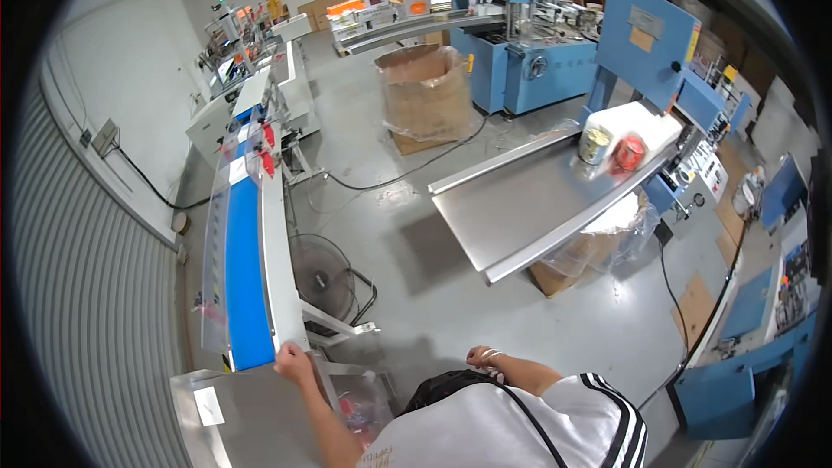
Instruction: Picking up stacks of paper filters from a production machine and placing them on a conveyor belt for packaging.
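Observation:
My left hand (295,363) is at the near corner of a conveyor's white side frame (282,295), its fingers curled in against that corner. Whether anything is inside those fingers is hidden. Beside it runs the blue conveyor belt (248,269), and just below the belt's end lies a metal surface (260,420) with a white paper (208,406) on it. My right hand (482,356) hangs in front of my body, loosely closed, with nothing visible in it and a light band at the wrist.
A floor fan (322,281) stands right of the conveyor. Ahead to the right, a metal chute (520,208) slopes from a blue machine (646,35), bearing a gold can (594,146) and a red can (628,154). A lined cardboard box (425,108) and cables lie on the floor. Far off is a person (275,5).

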Motion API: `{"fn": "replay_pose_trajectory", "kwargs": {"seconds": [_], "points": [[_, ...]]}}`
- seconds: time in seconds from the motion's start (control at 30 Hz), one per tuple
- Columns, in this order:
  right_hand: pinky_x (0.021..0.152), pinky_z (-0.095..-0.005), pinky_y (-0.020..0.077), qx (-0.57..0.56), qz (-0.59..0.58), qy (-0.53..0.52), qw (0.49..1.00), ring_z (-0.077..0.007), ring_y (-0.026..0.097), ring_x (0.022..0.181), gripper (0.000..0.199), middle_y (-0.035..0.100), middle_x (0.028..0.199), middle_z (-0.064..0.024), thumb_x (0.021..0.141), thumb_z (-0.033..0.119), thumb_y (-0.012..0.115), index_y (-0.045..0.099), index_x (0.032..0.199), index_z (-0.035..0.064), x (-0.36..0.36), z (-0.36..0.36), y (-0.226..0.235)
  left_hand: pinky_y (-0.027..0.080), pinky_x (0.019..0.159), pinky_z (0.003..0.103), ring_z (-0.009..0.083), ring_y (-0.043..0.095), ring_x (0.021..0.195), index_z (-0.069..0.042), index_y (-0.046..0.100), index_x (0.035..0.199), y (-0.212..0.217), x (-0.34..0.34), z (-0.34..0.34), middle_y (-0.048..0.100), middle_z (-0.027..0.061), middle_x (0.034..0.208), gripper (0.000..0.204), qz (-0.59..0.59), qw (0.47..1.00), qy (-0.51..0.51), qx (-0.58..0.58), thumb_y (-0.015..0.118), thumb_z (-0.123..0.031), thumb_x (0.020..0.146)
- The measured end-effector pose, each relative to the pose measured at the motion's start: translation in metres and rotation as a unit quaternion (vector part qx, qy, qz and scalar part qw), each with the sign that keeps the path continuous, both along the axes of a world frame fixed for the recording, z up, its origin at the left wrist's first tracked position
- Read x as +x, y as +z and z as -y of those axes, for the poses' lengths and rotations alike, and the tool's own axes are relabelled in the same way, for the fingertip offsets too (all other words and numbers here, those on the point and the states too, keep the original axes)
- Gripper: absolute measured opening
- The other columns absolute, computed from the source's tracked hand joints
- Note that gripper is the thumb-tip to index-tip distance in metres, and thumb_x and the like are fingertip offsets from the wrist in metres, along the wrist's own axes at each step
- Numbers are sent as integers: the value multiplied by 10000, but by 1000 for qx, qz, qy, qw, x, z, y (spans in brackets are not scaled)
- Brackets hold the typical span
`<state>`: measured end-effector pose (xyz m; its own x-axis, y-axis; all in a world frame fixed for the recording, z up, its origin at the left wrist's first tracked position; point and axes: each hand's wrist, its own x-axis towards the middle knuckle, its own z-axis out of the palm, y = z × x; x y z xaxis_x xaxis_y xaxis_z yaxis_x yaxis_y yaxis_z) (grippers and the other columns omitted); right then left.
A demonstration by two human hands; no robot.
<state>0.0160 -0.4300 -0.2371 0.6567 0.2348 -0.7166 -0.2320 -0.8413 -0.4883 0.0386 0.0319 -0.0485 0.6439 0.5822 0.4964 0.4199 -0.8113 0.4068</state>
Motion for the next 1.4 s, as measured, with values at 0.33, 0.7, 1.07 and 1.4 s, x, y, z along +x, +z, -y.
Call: {"fn": "replay_pose_trajectory", "kwargs": {"seconds": [0.33, 0.7, 1.07, 1.4], "points": [[682, -372, 516, 78, 41, -132, 987, -220, 644, 724, 283, 685, 826, -123, 811, 260, 533, 686, 958, 74, -146, 194, -46, 446, 733, 498, 319, 595, 902, -114, 686, 823, 21, 7, 103, 643, 94, 893, 137, -139, 983, 8, 123, 581, -195, 788], [579, -257, 455, 260, 131, -416, 861, -102, 550, 619, 272, 616, 697, -26, 861, 308, 645, 641, 791, 45, -116, 327, 153, 470, 800, 417, 312, 598, 917, -71, 670, 880, 24, 3, 510, 632, 129, 911, 170, -137, 816, -562, 16, 641, -214, 792], [665, -308, 518, 536, 391, 86, 744, -250, 641, 776, 216, 670, 912, -99, 859, 169, 674, 665, 1045, 59, -142, 287, 512, 461, 761, 388, 272, 590, 875, -54, 656, 837, 127, 90, 642, 629, 87, 876, 100, -2, 626, -767, 141, 652, -131, 774], [629, -412, 483, 449, 364, 343, 741, -335, 611, 754, 181, 599, 776, -127, 898, 212, 505, 526, 949, 39, -33, 297, 569, 431, 866, 456, 331, 518, 1075, -53, 594, 1049, 114, 285, 620, 548, 180, 1139, 339, -89, 759, -602, 233, 650, -155, 730]]}}
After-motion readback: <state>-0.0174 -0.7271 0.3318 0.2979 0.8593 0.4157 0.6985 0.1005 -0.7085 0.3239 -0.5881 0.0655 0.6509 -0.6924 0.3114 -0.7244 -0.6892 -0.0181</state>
